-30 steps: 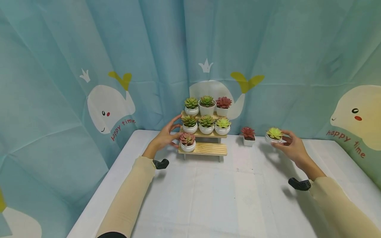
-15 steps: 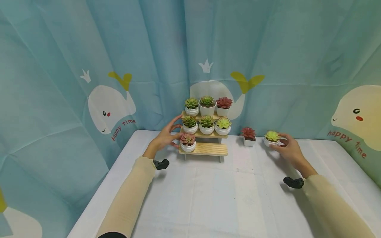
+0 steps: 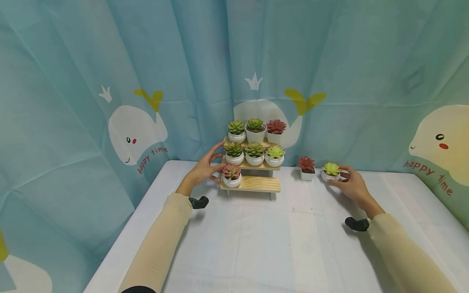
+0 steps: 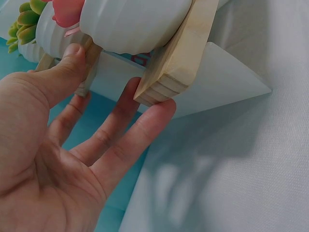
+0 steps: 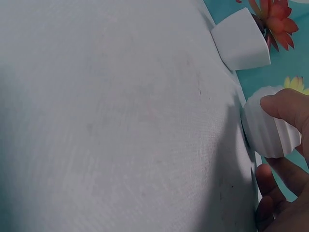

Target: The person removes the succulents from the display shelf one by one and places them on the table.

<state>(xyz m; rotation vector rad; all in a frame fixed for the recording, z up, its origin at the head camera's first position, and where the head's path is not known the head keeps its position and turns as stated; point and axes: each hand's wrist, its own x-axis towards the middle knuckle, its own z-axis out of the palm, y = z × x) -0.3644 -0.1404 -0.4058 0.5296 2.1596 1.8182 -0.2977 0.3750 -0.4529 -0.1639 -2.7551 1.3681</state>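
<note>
On the right of the table, my right hand [image 3: 352, 185] pinches the white pot [image 5: 270, 123] of a small yellow-green succulent [image 3: 331, 169], thumb on one side and fingers on the other. The pot sits low at the tabletop. My left hand [image 3: 200, 170] is at the left side of a three-step wooden stand [image 3: 261, 184], its fingers extended. In the left wrist view, fingertips [image 4: 161, 112] touch the corner of the bottom shelf [image 4: 178, 60], and the thumb reaches the shelf above. A pink succulent [image 3: 231, 176] in a white pot stands at the bottom shelf's left end.
Green succulents and a red one [image 3: 276, 129] fill the top step; several green ones [image 3: 254, 154] line the middle step. Another red succulent [image 3: 307, 167] in a square white pot stands between stand and right hand. A blue curtain [image 3: 198, 61] hangs behind the white table [image 3: 256, 244].
My right hand has moved left and lower with the yellow-green succulent, bringing it down close to the red one. The left hand has stayed at the stand.
</note>
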